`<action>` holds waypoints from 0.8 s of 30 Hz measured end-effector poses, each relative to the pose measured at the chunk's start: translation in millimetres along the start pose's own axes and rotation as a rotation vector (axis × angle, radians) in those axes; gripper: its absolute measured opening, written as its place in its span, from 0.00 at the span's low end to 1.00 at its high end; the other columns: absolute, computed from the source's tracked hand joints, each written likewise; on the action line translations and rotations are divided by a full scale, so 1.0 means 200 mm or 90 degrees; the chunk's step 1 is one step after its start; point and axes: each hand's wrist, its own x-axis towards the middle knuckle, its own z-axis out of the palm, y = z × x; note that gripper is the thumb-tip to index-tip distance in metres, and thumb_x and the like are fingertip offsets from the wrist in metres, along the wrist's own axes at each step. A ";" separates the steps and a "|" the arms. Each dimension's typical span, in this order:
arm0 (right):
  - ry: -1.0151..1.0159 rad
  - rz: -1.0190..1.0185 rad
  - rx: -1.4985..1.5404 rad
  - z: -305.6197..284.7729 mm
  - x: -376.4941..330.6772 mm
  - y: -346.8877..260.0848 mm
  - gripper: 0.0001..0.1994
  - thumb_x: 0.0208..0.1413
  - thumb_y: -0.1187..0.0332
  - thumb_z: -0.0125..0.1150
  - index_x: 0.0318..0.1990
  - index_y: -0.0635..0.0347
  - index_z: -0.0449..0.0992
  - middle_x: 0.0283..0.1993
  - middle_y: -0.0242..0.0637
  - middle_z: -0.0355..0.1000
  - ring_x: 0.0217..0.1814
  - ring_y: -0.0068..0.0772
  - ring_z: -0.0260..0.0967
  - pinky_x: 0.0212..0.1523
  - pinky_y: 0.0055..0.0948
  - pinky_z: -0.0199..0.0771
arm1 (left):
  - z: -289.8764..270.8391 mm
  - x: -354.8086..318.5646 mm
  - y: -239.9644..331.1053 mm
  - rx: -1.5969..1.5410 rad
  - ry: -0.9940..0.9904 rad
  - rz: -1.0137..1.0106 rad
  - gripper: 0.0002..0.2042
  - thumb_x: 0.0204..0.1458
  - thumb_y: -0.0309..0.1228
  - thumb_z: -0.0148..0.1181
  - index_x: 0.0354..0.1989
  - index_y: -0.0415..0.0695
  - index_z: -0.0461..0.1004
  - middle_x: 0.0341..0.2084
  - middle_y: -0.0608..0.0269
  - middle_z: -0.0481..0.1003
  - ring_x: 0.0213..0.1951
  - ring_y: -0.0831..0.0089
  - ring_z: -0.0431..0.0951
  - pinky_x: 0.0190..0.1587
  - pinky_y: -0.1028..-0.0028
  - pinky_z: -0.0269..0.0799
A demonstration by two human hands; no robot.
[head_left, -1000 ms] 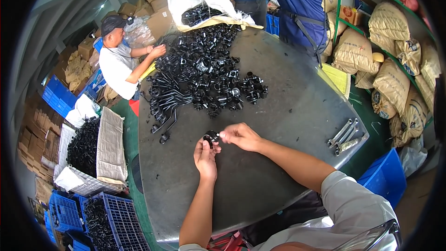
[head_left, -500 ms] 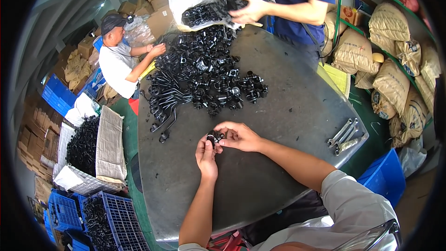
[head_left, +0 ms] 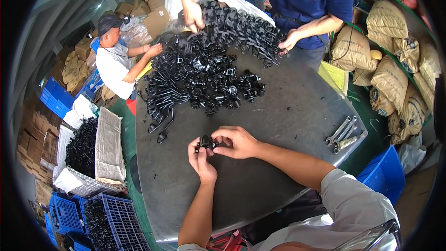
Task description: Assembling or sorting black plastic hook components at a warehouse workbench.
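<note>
Head view shows both hands meeting over the near middle of the grey metal table [head_left: 288,111], with one small black part [head_left: 206,142] pinched between them. Left hand [head_left: 200,159] grasps the part from below with thumb and fingertips; right hand [head_left: 237,142] closes on it from the right, fingers curled over its top.

Judging by the layout, the work is early: a big heap of black parts [head_left: 200,81] lies far across the table, too tangled to count, and no finished pieces sit beside the hands. One part is in hand, so nearly all the heap is left.

Counted: one part held, two hands on it, a cluster of about three wrenches [head_left: 344,134] at the right edge, well apart. At the far side, one person tips more parts from a white sack [head_left: 241,7]; another sits far left.
</note>
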 end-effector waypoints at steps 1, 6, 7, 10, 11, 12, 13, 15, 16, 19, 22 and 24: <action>-0.003 -0.002 -0.024 0.00 -0.01 -0.05 0.19 0.47 0.68 0.73 0.47 0.58 0.74 0.35 0.36 0.74 0.27 0.33 0.72 0.28 0.33 0.74 | 0.03 0.00 0.03 0.039 0.009 0.080 0.19 0.61 0.42 0.55 0.49 0.37 0.71 0.33 0.66 0.72 0.30 0.81 0.68 0.36 0.79 0.66; 0.052 -0.271 -0.080 0.02 0.00 -0.21 0.19 0.46 0.63 0.69 0.41 0.63 0.70 0.34 0.43 0.73 0.30 0.47 0.73 0.31 0.38 0.75 | 0.03 -0.05 0.09 0.145 0.048 0.287 0.25 0.59 0.50 0.49 0.42 0.35 0.72 0.28 0.56 0.76 0.27 0.71 0.74 0.31 0.71 0.71; 0.056 -0.285 -0.082 0.03 0.00 -0.23 0.19 0.46 0.63 0.69 0.41 0.63 0.70 0.34 0.43 0.73 0.29 0.47 0.73 0.30 0.38 0.75 | 0.02 -0.06 0.09 0.150 0.044 0.289 0.24 0.59 0.50 0.49 0.41 0.35 0.72 0.27 0.56 0.76 0.27 0.70 0.75 0.30 0.71 0.72; 0.067 -0.306 -0.092 0.02 0.00 -0.23 0.19 0.46 0.62 0.68 0.41 0.63 0.70 0.33 0.43 0.73 0.27 0.46 0.72 0.29 0.38 0.74 | 0.04 -0.08 0.11 0.178 0.037 0.281 0.25 0.58 0.51 0.48 0.40 0.35 0.72 0.27 0.56 0.75 0.27 0.70 0.74 0.31 0.70 0.71; 0.078 -0.319 -0.100 0.02 0.00 -0.23 0.19 0.46 0.62 0.67 0.40 0.63 0.70 0.33 0.43 0.73 0.27 0.45 0.72 0.28 0.38 0.74 | 0.05 -0.09 0.12 0.200 0.033 0.280 0.27 0.58 0.54 0.47 0.39 0.36 0.72 0.28 0.58 0.74 0.29 0.71 0.72 0.32 0.71 0.71; 0.076 -0.319 -0.100 0.02 -0.01 -0.24 0.19 0.46 0.62 0.67 0.40 0.63 0.70 0.33 0.43 0.73 0.27 0.45 0.72 0.28 0.38 0.74 | 0.04 -0.09 0.12 0.200 0.034 0.279 0.27 0.58 0.54 0.47 0.39 0.36 0.72 0.28 0.58 0.74 0.29 0.71 0.72 0.32 0.71 0.71; 0.095 -0.350 -0.122 0.01 -0.01 -0.25 0.18 0.46 0.61 0.67 0.40 0.63 0.71 0.33 0.43 0.73 0.26 0.45 0.72 0.27 0.37 0.74 | 0.04 -0.09 0.12 0.210 0.023 0.311 0.27 0.58 0.53 0.47 0.39 0.36 0.72 0.28 0.57 0.74 0.28 0.71 0.73 0.32 0.70 0.71; 0.111 -0.382 -0.142 0.01 0.00 -0.28 0.18 0.46 0.61 0.66 0.39 0.64 0.71 0.32 0.43 0.73 0.25 0.44 0.73 0.26 0.37 0.73 | 0.02 -0.10 0.12 0.245 0.006 0.374 0.26 0.58 0.53 0.45 0.40 0.35 0.71 0.29 0.56 0.74 0.28 0.69 0.73 0.32 0.68 0.71; 0.123 -0.419 -0.147 0.01 0.00 -0.29 0.18 0.48 0.61 0.65 0.39 0.65 0.71 0.32 0.45 0.74 0.22 0.42 0.72 0.23 0.34 0.72 | 0.00 -0.11 0.11 0.245 0.008 0.373 0.26 0.58 0.53 0.45 0.40 0.35 0.71 0.29 0.56 0.74 0.28 0.69 0.73 0.32 0.68 0.71; 0.145 -0.479 -0.145 0.01 0.01 -0.34 0.17 0.49 0.61 0.64 0.40 0.66 0.71 0.31 0.46 0.74 0.19 0.39 0.71 0.19 0.31 0.70 | -0.05 -0.14 0.07 0.268 -0.016 0.448 0.27 0.60 0.54 0.44 0.42 0.36 0.68 0.32 0.55 0.73 0.28 0.69 0.73 0.33 0.68 0.71; 0.164 -0.508 -0.139 0.01 0.01 -0.34 0.17 0.48 0.61 0.63 0.39 0.66 0.71 0.29 0.46 0.73 0.18 0.37 0.69 0.17 0.30 0.67 | 0.03 -0.12 0.13 0.285 0.037 0.507 0.25 0.59 0.50 0.41 0.35 0.37 0.74 0.23 0.55 0.77 0.23 0.62 0.77 0.30 0.65 0.76; 0.151 -0.486 -0.155 0.01 -0.01 -0.36 0.15 0.47 0.62 0.62 0.36 0.65 0.72 0.30 0.45 0.73 0.21 0.39 0.71 0.22 0.31 0.70 | 0.02 -0.13 0.13 0.282 0.039 0.508 0.25 0.59 0.50 0.41 0.35 0.37 0.74 0.23 0.56 0.78 0.23 0.62 0.77 0.29 0.66 0.76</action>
